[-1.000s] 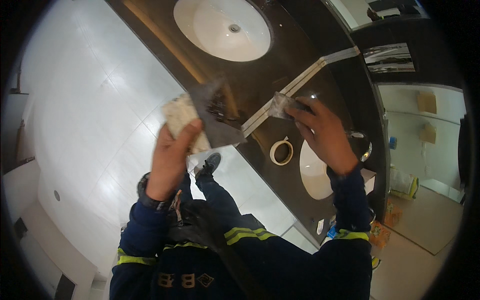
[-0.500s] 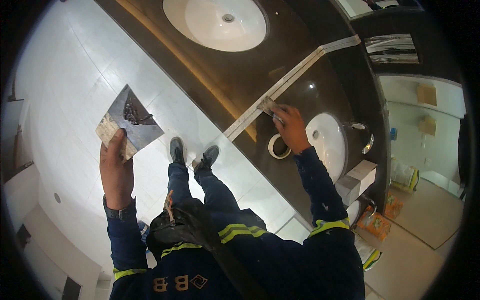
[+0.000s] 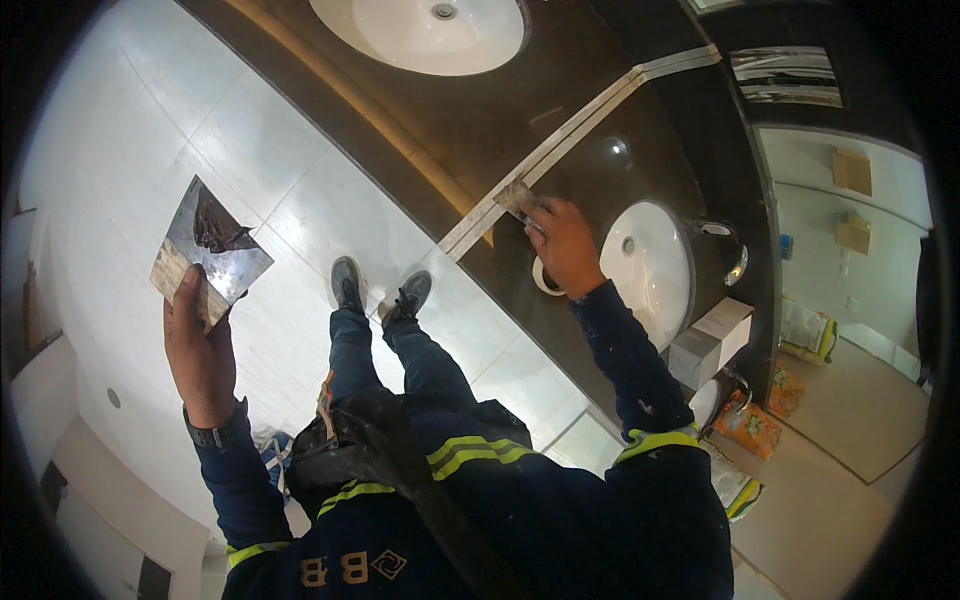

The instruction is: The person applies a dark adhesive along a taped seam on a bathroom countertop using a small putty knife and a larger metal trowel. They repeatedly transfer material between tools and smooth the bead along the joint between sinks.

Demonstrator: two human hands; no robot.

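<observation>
My left hand (image 3: 200, 350) grips a flat, pale-edged metal plate (image 3: 240, 264) over the floor, thumb on top. A smear of dark brown paste (image 3: 218, 226) lies on the plate's far part. In my right hand (image 3: 568, 245) is a small scraper (image 3: 514, 196), pinched by the fingers. Its blade meets the seam between two strips of pale masking tape (image 3: 578, 128), which cross the dark countertop (image 3: 455, 130) from front edge to back. Partly hidden by my right hand, a tape roll (image 3: 543, 278) lies on the counter.
White basins (image 3: 425, 40) (image 3: 640, 275) sit either side of the tape. Near the right one are a chrome faucet (image 3: 737, 265) and a grey-white box (image 3: 708, 345). A mirror (image 3: 850, 230) borders the counter's back. My shoes (image 3: 347, 284) stand on the pale tile floor.
The scraper has slid a little along the tape toward the counter's front edge. My left hand has shifted left with the plate. More of the tape roll is now covered by my right hand.
</observation>
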